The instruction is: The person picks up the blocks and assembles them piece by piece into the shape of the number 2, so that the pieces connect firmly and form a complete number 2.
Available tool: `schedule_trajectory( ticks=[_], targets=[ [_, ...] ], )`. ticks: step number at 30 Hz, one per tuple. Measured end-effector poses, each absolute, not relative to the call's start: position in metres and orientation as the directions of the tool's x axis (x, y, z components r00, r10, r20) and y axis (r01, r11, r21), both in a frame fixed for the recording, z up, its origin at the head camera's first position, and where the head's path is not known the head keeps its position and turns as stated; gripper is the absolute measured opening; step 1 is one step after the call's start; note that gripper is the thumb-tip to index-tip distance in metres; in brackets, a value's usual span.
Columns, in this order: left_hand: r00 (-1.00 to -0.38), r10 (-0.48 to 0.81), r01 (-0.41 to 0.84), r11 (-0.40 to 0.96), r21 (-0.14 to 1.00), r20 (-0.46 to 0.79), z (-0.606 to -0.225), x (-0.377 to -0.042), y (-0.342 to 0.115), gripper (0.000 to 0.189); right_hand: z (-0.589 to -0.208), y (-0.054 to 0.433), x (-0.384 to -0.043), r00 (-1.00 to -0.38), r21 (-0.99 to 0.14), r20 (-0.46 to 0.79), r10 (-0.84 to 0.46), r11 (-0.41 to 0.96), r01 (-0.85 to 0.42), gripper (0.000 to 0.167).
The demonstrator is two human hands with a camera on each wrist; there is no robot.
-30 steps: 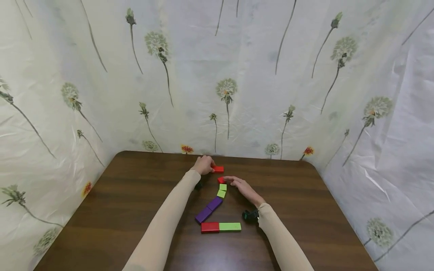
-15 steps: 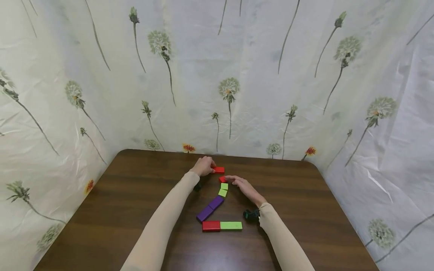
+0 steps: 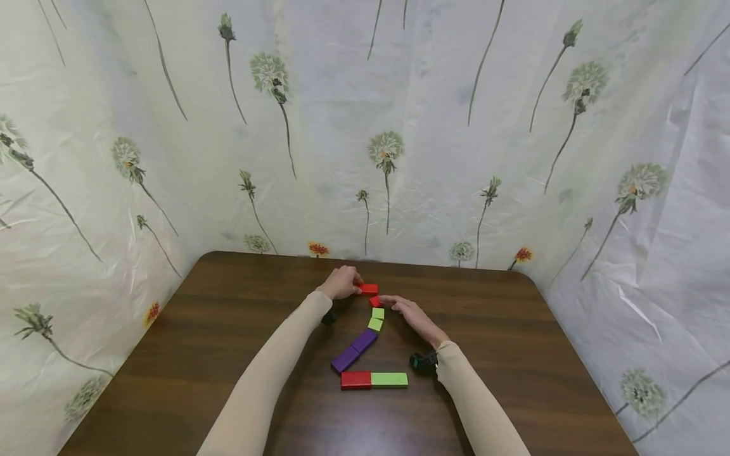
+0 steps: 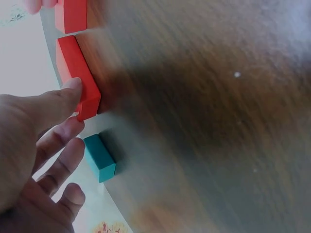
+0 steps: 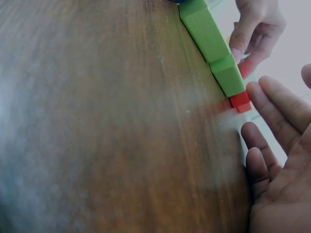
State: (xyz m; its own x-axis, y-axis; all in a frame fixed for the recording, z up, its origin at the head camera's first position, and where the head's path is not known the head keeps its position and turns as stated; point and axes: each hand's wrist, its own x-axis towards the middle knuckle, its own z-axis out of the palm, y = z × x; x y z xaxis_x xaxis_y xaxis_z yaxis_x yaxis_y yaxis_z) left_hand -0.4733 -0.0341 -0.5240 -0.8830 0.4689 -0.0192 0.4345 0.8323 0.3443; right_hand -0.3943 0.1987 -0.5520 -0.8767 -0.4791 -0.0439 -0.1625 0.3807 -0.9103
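At the far middle of the table my left hand [image 3: 340,282] pinches one end of a long red block [image 3: 369,289]. In the left wrist view the thumb lies on the side of this red block [image 4: 73,60], the index finger partly hidden behind it. Just nearer sits a smaller red block [image 3: 374,302], turned at an angle. The right hand [image 3: 416,320] has its fingers stretched out, fingertips right at this small red block [image 5: 240,102]. From there two light green blocks [image 3: 376,319], then two purple blocks [image 3: 354,351], run in a curve towards the front.
Nearest me, a red block [image 3: 356,380] and a long green block [image 3: 390,380] lie end to end. A teal block [image 4: 101,158] stands near the left fingers, hidden in the head view. A flower-printed curtain [image 3: 319,145] hangs behind the brown table [image 3: 485,316].
The left hand has drawn the long red block slightly nearer to me, narrowing the gap to the small red block. The right hand has hardly moved. The head view has shifted a little.
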Motion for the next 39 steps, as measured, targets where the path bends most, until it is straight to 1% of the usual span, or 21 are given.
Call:
schedule_trajectory(
  ticks=[4, 14, 21, 26, 30, 36, 39],
  targets=[
    [-0.874, 0.486, 0.450, 0.819, 0.357, -0.014, -0.524, -0.473, -0.035, 0.025, -0.541, 0.196, -0.387, -0.874, -0.901, -0.043, -0.483, 0.397, -0.175, 0.043],
    [-0.862, 0.506, 0.454, 0.798, 0.396, -0.030, -0.524, -0.471, -0.035, 0.024, -0.543, 0.197, -0.388, -0.872, -0.912, -0.033, -0.489, 0.372, -0.174, 0.042],
    [-0.857, 0.515, 0.467, 0.786, 0.405, -0.010, -0.526, -0.468, -0.036, 0.023, -0.573, 0.199, -0.403, -0.898, -0.902, 0.006, -0.439, 0.385, -0.194, 0.043],
    [-0.850, 0.527, 0.486, 0.782, 0.391, 0.002, -0.528, -0.468, -0.036, 0.024, -0.573, 0.199, -0.402, -0.893, -0.900, 0.015, -0.451, 0.383, -0.209, 0.043],
    [-0.848, 0.531, 0.490, 0.780, 0.390, 0.003, -0.530, -0.469, -0.036, 0.023, -0.568, 0.200, -0.400, -0.886, -0.903, 0.004, -0.464, 0.378, -0.202, 0.043],
    [-0.845, 0.535, 0.498, 0.778, 0.382, 0.012, -0.530, -0.470, -0.036, 0.023, -0.545, 0.197, -0.389, -0.860, -0.895, -0.009, -0.510, 0.388, -0.221, 0.044],
    [-0.844, 0.536, 0.495, 0.777, 0.389, 0.005, -0.529, -0.469, -0.036, 0.024, -0.544, 0.197, -0.389, -0.855, -0.892, -0.005, -0.519, 0.389, -0.231, 0.044]
  ],
)
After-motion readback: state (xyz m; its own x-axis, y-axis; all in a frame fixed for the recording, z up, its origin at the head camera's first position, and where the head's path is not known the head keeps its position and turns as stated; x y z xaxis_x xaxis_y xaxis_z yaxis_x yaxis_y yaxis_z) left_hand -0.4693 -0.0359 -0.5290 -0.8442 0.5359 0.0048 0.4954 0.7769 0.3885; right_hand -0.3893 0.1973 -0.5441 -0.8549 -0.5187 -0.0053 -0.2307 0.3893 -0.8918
